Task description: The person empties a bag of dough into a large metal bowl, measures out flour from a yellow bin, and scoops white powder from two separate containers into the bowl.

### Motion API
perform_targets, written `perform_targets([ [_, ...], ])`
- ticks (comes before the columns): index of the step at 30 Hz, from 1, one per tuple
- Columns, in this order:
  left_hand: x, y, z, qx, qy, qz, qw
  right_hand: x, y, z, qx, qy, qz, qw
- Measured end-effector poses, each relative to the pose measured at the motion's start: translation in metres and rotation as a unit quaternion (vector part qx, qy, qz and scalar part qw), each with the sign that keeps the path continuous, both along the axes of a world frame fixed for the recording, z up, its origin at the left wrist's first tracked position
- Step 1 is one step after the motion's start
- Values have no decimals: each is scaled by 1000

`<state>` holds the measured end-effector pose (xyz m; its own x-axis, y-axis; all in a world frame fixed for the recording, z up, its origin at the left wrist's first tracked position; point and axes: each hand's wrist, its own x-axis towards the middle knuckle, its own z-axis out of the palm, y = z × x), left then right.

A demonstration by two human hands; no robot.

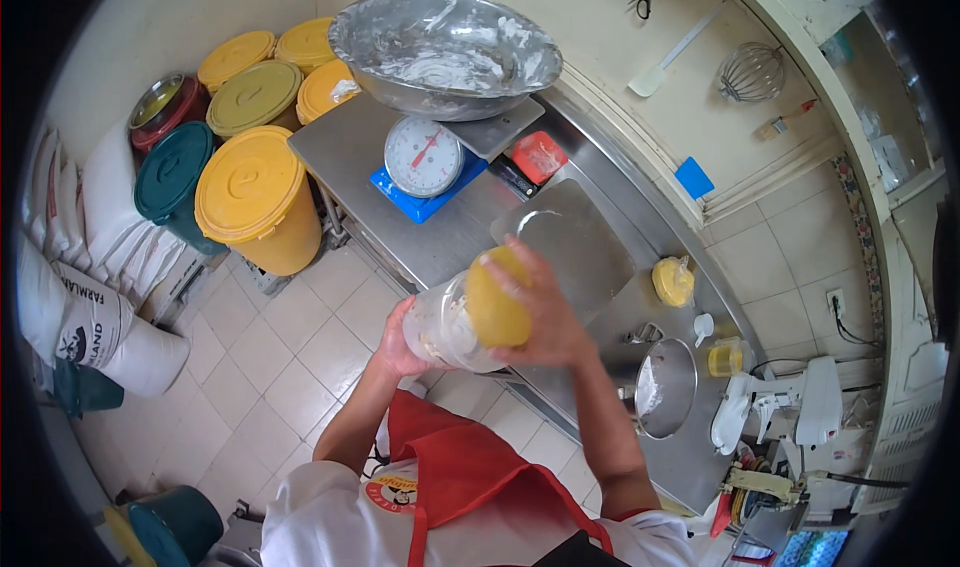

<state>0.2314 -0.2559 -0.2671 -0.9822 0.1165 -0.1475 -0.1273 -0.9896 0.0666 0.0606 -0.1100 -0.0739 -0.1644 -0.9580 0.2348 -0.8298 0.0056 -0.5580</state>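
Observation:
My left hand is wrapped round the side of a clear plastic jar, which is tilted in front of my apron and has whitish contents or residue inside. On the jar's mouth end is a round yellow lid. The fingers of my right hand grip this lid across its top and edge. Whether the lid sits fully on the jar cannot be told. Just beyond my hands lies a flat metal sheet on the steel table.
A dial scale on a blue base and a large flour-smeared metal bowl stand farther back. At right are a steel mixing bowl and a white stand mixer. Lidded yellow buckets crowd the floor at left.

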Motion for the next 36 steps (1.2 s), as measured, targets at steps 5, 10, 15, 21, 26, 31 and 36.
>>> perform_targets([
  [5, -18, -13, 41, -62, -21, -9, 998, 12, 13, 1, -25, 72, -5, 997],
  [10, -44, 13, 67, -92, 19, -42, 995, -8, 49, 11, -81, 109, 14, 991],
  [15, -71, 61, 92, -269, 51, 192, 942, -23, 79, -25, -207, -88, -75, 972],
  [21, -120, 125, 119, -299, 128, 290, 900, -63, 127, 28, -176, -194, -219, 940],
  [26, -154, 183, 162, -202, 145, 290, 924, -68, 167, 46, -258, -17, -365, 894],
  [31, -230, 206, 206, -387, 207, 198, 876, -131, 209, 82, -523, -273, -244, 770],
  [36, -310, 193, 369, -570, 252, 135, 770, -191, 209, 245, -671, 24, -256, 696],
])
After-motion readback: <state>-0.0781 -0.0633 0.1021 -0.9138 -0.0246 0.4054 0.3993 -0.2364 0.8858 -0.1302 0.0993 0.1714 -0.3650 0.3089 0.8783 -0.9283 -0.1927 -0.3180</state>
